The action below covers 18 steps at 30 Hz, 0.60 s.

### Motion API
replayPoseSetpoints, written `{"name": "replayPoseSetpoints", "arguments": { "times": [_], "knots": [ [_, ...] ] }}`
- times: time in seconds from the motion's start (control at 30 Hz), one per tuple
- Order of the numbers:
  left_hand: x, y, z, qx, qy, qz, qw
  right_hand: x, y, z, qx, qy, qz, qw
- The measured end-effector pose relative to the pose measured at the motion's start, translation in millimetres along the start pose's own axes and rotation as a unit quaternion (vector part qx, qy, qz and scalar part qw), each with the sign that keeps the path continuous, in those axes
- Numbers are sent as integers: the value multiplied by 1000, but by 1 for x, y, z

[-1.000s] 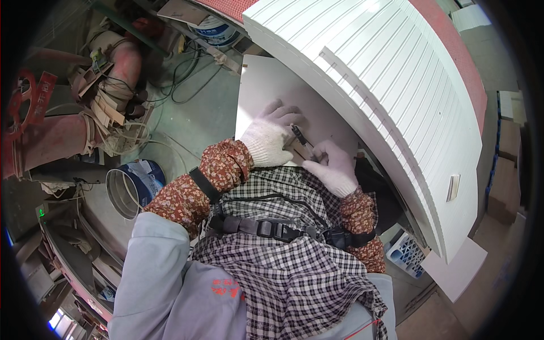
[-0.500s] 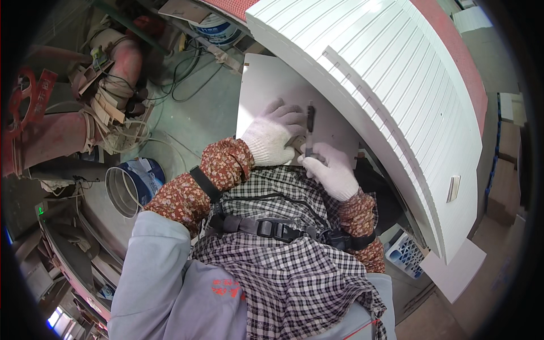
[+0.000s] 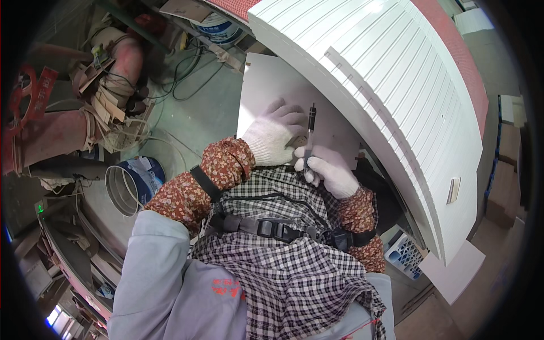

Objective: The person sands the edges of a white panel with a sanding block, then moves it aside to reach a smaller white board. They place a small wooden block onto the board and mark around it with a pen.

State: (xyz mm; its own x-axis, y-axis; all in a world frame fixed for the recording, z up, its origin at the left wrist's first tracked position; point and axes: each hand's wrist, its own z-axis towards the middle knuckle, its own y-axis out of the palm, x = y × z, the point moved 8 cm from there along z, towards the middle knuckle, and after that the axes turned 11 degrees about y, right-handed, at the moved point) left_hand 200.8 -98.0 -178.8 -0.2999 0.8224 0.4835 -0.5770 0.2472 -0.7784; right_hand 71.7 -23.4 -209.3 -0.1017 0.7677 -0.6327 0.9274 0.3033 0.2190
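A white knitted glove covers my left hand, which lies on a pale flat panel with the fingers stretched out. Just to its right, my right hand, gloved the same way, is closed around a pen. The pen has a black end and a clear barrel, and it stands up out of the fingers with the black end pointing away from me. My right hand is over the near edge of the panel, beside my checked apron. A small brownish patch between the hands is too unclear to name.
A tall stack of white grooved strips curves along the right, over a red surface. At left stand a blue-and-white bucket and red pipes. Cables lie on the floor. A blue-and-white crate sits low at right.
The pen has shifted slightly within my right hand, whose fingers have curled in lower around it. My left hand stays in place on the panel.
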Motion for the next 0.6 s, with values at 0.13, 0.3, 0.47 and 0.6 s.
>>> {"name": "replayPoseSetpoints", "arguments": {
  "times": [0.13, 0.3, 0.47, 0.6],
  "knots": [
    [-7, 7, -3, -16, -10, 4, 1000, -2, 1, -1, 48, 6, -92, 995],
    [-4, 6, -3, -30, 16, 12, 999, -4, 6, -2, 35, -1, -117, 992],
    [-4, 5, -2, -25, 8, -6, 1000, -3, 6, 0, 45, -13, -137, 990],
    [-4, 5, -3, -6, 15, -5, 1000, 2, 2, 3, 60, -22, -171, 983]
  ]
}}
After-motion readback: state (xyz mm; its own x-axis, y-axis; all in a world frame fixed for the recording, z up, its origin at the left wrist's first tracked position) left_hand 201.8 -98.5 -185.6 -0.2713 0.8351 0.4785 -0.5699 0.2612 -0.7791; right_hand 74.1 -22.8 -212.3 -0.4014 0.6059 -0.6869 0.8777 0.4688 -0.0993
